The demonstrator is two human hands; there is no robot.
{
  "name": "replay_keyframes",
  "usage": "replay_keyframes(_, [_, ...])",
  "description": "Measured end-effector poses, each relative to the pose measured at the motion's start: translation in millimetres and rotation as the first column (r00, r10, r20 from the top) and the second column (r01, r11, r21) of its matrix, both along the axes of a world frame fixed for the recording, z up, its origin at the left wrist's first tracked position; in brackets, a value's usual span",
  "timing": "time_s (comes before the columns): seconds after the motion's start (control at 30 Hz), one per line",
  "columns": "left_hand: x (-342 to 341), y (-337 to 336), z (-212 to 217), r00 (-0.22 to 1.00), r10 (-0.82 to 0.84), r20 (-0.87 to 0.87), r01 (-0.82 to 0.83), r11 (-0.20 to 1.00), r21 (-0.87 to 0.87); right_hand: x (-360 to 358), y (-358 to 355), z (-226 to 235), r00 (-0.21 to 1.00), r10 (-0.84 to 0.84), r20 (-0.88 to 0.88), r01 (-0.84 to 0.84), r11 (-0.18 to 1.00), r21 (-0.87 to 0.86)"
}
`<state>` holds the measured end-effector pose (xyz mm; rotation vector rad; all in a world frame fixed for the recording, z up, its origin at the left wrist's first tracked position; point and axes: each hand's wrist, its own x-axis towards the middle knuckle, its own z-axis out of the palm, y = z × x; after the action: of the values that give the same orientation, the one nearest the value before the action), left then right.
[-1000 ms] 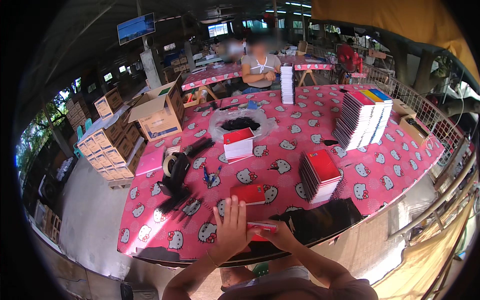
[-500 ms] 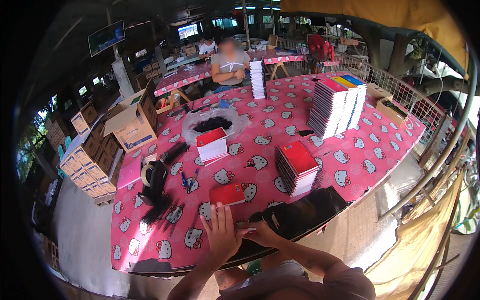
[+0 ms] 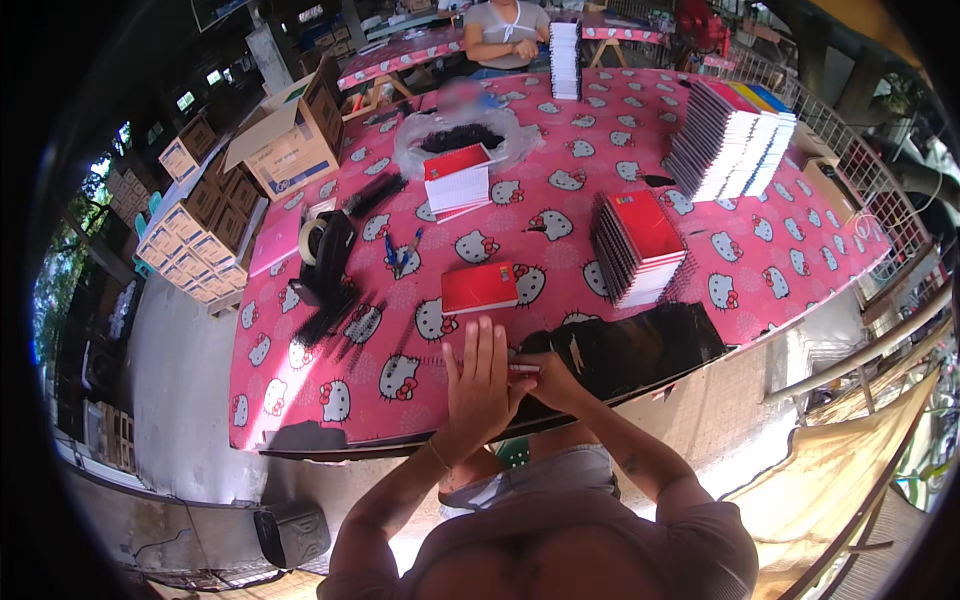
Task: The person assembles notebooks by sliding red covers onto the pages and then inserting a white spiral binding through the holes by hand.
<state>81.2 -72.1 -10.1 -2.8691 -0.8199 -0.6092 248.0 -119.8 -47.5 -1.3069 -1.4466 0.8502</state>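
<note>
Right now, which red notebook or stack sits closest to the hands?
The single red notebook lying flat just beyond the left hand. The others are stacks, farther off: one by the plastic bag, one to the right.

Head camera looks steeply down (fisheye) over pink table (image 3: 600,250).

Stacks of notebooks (image 3: 637,245) and cardboard boxes (image 3: 205,235) are crowding a covered open-air packing workshop's long pink table (image 3: 560,215).

Both hands meet ahead of the chest: left hand (image 3: 478,385) flat with fingers extended, right hand (image 3: 545,378) curled.
</note>
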Motion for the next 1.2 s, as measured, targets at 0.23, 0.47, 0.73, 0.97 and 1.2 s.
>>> replay_keyframes(0.23, [-11.0,-13.6,-18.8,0.996,-0.088,-0.01,0.088,0.996,-0.001,-6.6,-4.1,-0.7,0.999,-0.039,-0.005,0.039,0.997,-0.061])
replay_keyframes(0.47, [-12.8,-25.0,-15.4,0.978,-0.119,0.17,0.116,0.993,0.028,-1.5,0.1,-0.5,0.999,-0.034,0.034,0.033,0.999,0.027])
replay_keyframes(0.73, [2.8,10.5,12.2,0.913,-0.199,0.356,0.194,0.98,0.05,32.6,-27.9,46.9,0.998,0.003,-0.061,-0.007,0.998,-0.061])
replay_keyframes(0.97, [6.4,9.8,10.2,0.892,-0.206,0.402,0.234,0.972,-0.019,52.9,-19.3,37.9,0.989,0.08,-0.126,-0.092,0.992,-0.087])
replay_keyframes(1.2, [-6.1,14.3,27.1,0.906,-0.264,0.331,0.318,0.94,-0.121,50.6,-15.4,46.4,0.963,0.141,-0.232,-0.182,0.969,-0.166])
